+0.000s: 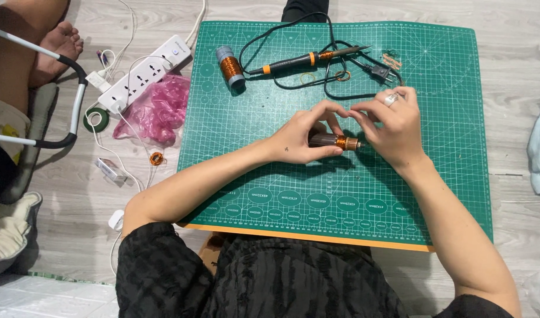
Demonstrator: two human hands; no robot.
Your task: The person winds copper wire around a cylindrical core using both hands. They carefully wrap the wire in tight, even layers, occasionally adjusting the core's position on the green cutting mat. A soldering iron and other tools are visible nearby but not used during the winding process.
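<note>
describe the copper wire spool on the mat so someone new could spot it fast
Start at the green cutting mat on the grey floor and go to its far left corner. The spool lies there on its side, left of the orange-and-black soldering iron. Its grey end and shiny copper winding set it apart; nothing else on the mat is a short fat cylinder.

One green cutting mat (435,147), one soldering iron (308,59), one spool of copper wire (229,67), one power strip (145,74), one pink plastic bag (158,109), one roll of green tape (96,119), two hands: left hand (299,138), right hand (393,126).
</note>
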